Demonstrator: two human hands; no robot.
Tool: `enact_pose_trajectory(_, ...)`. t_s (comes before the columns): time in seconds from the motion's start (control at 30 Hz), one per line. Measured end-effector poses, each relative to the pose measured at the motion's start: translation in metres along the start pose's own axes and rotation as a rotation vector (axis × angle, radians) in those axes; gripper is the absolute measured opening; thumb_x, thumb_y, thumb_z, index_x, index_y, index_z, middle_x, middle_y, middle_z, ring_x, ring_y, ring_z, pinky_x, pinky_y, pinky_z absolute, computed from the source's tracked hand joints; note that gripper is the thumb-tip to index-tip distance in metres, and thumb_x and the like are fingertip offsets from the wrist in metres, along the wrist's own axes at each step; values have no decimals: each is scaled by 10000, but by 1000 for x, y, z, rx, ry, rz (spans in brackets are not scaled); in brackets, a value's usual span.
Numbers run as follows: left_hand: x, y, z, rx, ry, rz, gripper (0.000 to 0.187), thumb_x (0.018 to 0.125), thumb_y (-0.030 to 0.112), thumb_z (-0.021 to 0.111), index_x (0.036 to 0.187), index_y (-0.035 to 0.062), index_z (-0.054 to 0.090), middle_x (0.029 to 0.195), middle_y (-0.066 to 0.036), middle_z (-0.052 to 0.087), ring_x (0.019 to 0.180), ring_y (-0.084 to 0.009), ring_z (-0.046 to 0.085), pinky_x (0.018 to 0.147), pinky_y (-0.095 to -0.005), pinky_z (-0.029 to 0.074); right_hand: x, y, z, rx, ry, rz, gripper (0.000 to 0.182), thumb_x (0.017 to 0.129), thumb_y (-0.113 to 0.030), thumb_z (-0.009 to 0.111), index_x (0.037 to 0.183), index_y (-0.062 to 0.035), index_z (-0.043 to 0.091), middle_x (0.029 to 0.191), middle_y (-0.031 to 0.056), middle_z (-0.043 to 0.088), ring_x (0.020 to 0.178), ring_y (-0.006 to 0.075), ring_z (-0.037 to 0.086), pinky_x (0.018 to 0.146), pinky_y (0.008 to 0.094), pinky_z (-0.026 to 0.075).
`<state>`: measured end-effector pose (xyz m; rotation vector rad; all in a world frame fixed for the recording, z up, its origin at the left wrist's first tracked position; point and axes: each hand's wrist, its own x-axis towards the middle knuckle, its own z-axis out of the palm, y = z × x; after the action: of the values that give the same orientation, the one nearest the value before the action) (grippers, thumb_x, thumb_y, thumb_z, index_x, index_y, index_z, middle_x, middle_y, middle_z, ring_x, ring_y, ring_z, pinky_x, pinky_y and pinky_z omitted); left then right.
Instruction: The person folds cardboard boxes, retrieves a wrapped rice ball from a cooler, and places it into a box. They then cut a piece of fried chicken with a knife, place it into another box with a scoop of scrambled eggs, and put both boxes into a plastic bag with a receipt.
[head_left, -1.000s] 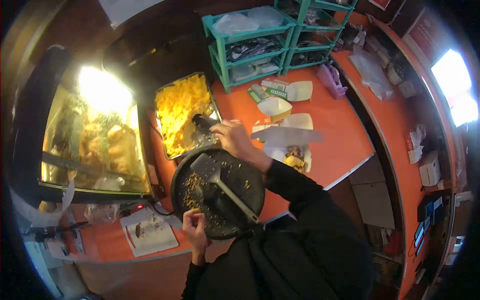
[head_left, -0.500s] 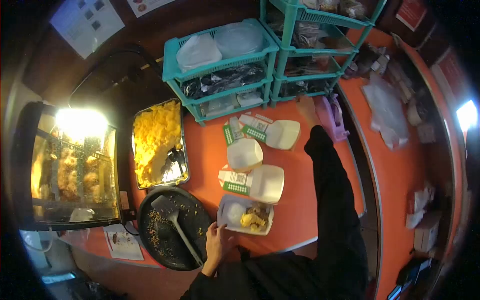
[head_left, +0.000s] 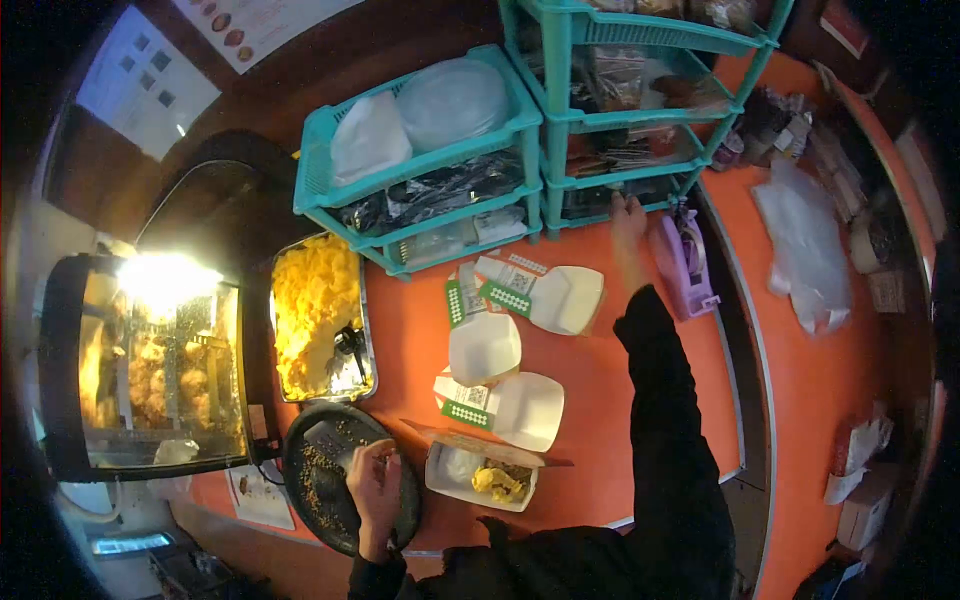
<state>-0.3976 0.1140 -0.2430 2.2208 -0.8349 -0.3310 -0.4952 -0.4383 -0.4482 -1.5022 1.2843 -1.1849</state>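
Note:
My right hand (head_left: 628, 228) reaches to the front of the lowest tier of the tall teal rack (head_left: 560, 122). Its fingers are bent together there, and whatever they grip is too small to make out. Over the black pan (head_left: 405, 510) is my left hand (head_left: 374, 492), fingers curled inward; their contents are hidden. A grey spatula (head_left: 325, 440) lies in the pan, its handle mostly covered by that hand. Just right of it sits a white food box (head_left: 455, 488), holding a pale rounded mound and yellow-topped food (head_left: 500, 483), its brown-edged lid (head_left: 490, 445) partly raised.
Several open white boxes (head_left: 485, 348) stand mid-counter. A tray of yellow food (head_left: 315, 300) and a lit glass display case (head_left: 165, 370) are to the left. A purple tape dispenser (head_left: 685, 265) stands right of my right hand; plastic bags (head_left: 805, 245) lie beyond.
My left hand has left the food box and moved left over the pan. The box's lid now stands partly up. My right hand has come up against the rack's bottom tier. The view has shifted.

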Motion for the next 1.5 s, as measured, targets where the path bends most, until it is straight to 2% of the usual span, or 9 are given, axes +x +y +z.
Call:
enact_pose_trajectory(0.1,18,46,3,-551,-138,-78,307,803,37,561,1093,-21,477,1009,-121,564,749,-124,561,670,-258,479,-103,-131,-35,670,-359,135,206,755,-188,634,666,-21,551,651,71,591,583,139,554,527,287,441)
enact_pose_trajectory(0.27,43,113,49,-1194,-236,-168,497,802,14,547,1251,69,339,1095,-115,516,898,-122,535,782,-257,450,-201,-284,-73,258,-1685,-474,194,772,-204,612,821,-17,604,765,51,621,698,141,577,624,265,450)
enact_pose_trajectory(0.37,43,93,48,-1126,-301,-148,367,804,28,553,1155,45,446,1036,-93,523,897,-123,520,790,-253,438,-156,-323,-80,16,-1308,-530,181,767,-212,597,802,-36,615,727,102,606,700,205,592,618,321,460)
enact_pose_trajectory(0.47,24,89,22,-862,-203,-86,240,802,31,477,1039,-11,476,965,-86,550,844,-145,544,750,-260,450,-57,-333,-75,-44,120,-838,120,748,-172,629,770,-55,620,707,105,610,598,221,584,559,337,449)
enact_pose_trajectory(0.6,-11,40,-5,-783,-240,-102,277,729,-14,482,997,26,541,904,-66,538,873,-159,508,792,-276,408,37,-372,-101,-395,604,-1108,231,768,-288,604,824,-64,611,732,105,610,678,286,588,633,406,448)
enact_pose_trajectory(0.73,-34,4,2,-213,-245,191,183,706,57,523,857,92,620,838,-62,579,790,-192,507,709,-306,373,71,-390,-88,-971,271,-501,368,837,-382,498,1031,-81,581,983,173,599,987,292,541,845,391,420)
enact_pose_trajectory(1.07,-56,-62,39,104,117,294,157,697,11,582,814,102,634,881,-30,637,834,-194,569,747,-309,412,-116,-396,-112,20,300,-831,188,808,-130,592,814,7,463,709,111,550,611,204,519,540,320,441)
enact_pose_trajectory(1.27,-42,-63,92,307,-277,473,246,721,118,570,965,120,593,1199,-68,493,1080,-227,455,895,-448,335,-297,-315,-126,-46,-1419,-610,131,674,-93,630,749,-61,527,736,69,561,737,240,565,628,350,452)
enact_pose_trajectory(1.5,-24,-43,59,194,-418,314,191,665,28,539,855,47,534,1067,-104,533,833,-303,546,677,-393,452,-364,-254,-108,-330,-1202,-831,106,728,-153,552,798,-75,540,786,99,549,727,257,577,630,332,479)
